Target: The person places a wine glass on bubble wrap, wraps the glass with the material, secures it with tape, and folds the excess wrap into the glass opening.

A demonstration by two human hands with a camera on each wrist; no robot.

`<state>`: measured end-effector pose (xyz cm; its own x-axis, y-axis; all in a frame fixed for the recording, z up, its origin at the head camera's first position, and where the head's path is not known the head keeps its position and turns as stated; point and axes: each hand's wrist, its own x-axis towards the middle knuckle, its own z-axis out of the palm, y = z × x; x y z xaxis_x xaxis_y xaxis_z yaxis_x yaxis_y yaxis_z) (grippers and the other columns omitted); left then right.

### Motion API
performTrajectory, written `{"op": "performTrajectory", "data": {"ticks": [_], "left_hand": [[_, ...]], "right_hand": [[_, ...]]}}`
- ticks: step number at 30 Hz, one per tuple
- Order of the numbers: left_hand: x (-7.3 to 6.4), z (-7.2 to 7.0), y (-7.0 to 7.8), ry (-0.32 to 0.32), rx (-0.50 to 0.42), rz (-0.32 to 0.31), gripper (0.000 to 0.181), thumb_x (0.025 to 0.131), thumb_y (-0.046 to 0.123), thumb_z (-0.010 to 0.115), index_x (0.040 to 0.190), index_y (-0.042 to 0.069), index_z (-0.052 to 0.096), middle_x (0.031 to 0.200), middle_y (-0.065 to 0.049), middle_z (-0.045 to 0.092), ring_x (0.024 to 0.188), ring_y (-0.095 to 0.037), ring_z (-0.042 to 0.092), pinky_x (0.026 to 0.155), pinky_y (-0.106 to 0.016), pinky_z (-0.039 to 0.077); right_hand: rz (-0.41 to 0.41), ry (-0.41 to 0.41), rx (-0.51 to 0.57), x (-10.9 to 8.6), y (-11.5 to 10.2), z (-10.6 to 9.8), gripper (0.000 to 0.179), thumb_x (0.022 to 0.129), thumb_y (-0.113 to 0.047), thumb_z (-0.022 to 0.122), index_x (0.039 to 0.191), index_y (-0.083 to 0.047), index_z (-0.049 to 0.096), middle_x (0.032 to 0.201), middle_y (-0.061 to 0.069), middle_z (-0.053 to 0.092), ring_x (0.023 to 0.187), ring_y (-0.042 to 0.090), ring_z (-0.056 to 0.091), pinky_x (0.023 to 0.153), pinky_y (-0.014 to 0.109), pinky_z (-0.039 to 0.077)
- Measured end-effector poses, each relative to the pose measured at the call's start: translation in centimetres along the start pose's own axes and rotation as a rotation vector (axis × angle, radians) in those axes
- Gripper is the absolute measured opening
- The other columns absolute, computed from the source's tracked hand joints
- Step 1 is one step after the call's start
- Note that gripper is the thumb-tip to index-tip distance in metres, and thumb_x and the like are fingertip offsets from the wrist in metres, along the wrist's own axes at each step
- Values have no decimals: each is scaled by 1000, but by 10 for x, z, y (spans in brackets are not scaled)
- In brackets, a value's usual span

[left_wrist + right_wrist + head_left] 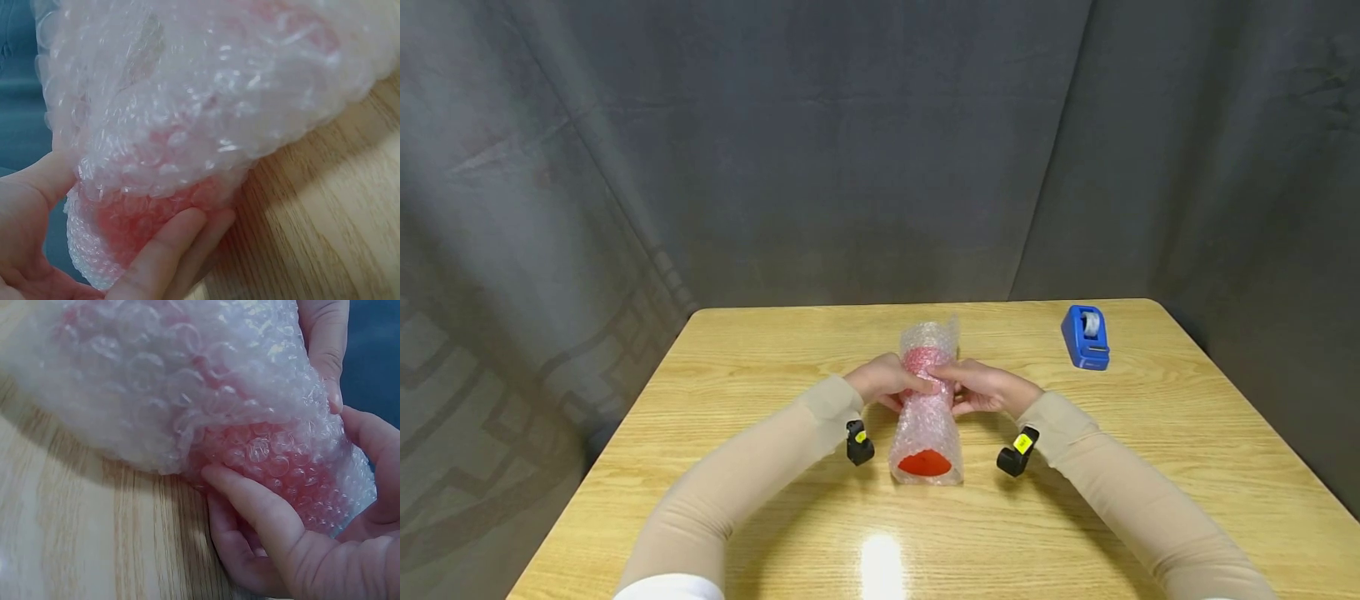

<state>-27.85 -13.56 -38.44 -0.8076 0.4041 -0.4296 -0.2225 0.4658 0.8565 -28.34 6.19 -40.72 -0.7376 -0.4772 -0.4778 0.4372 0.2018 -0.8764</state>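
A red object wrapped in clear bubble wrap (927, 425) lies lengthwise on the table in the head view. Its wider near end shows a bright red oval (925, 463); the layers of wrap blur the rest of its shape. From the left side my left hand (883, 379) grips its middle, thumb on top and fingers along the side. My right hand (988, 387) holds it from the opposite side, its thumb on top close to the left thumb. In the right wrist view, fingers (256, 506) of the right hand press into the bubble wrap (275, 456) below a folded edge.
A blue tape dispenser (1086, 337) with a roll of clear tape stands at the back right of the wooden table (760, 350). Grey curtains (865, 150) hang behind the table and along both sides. Each wrist carries a small black camera.
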Motion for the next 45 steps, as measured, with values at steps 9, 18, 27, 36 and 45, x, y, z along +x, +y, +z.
{"op": "performTrajectory", "data": {"ticks": [9, 18, 27, 36, 45], "left_hand": [[-1, -1, -3, -5, 32, 26, 48, 84, 27, 76, 117, -1, 54, 101, -11, 62, 82, -21, 62, 70, -35, 59], [-2, 0, -2, -15, 51, 29, 53, 82, 31, 78, 119, 1, 53, 99, -9, 63, 77, -19, 61, 67, -32, 58], [-2, 2, 1, -17, 48, 24, 51, 82, 23, 79, 120, 0, 53, 101, -10, 63, 82, -20, 62, 69, -33, 58], [-1, 2, 0, -26, 46, 32, 48, 82, 19, 78, 119, -1, 54, 102, -10, 63, 85, -21, 63, 71, -35, 59], [-2, 2, 1, 10, 46, 18, 55, 81, 20, 79, 122, -1, 49, 102, -11, 62, 79, -20, 62, 69, -33, 58]], "right_hand": [[9, 22, 13, 1, 0, 5, 56, 103, -28, 45, 141, 9, 27, 105, 17, 56, 87, 23, 65, 78, 33, 59], [3, 2, 15, -1, -2, 4, 53, 103, -27, 43, 137, 11, 29, 94, 12, 60, 81, 19, 65, 74, 30, 60], [18, 13, 6, -1, -3, 3, 52, 103, -27, 44, 136, 11, 32, 96, 12, 59, 82, 19, 66, 74, 30, 60], [5, 17, -61, -3, -1, 0, 55, 101, -32, 47, 136, 8, 32, 101, 12, 56, 88, 21, 62, 81, 36, 59], [-57, 175, -495, -25, -13, -46, 64, 102, -37, 44, 138, 12, 24, 116, 26, 53, 96, 29, 60, 86, 42, 56]]}}
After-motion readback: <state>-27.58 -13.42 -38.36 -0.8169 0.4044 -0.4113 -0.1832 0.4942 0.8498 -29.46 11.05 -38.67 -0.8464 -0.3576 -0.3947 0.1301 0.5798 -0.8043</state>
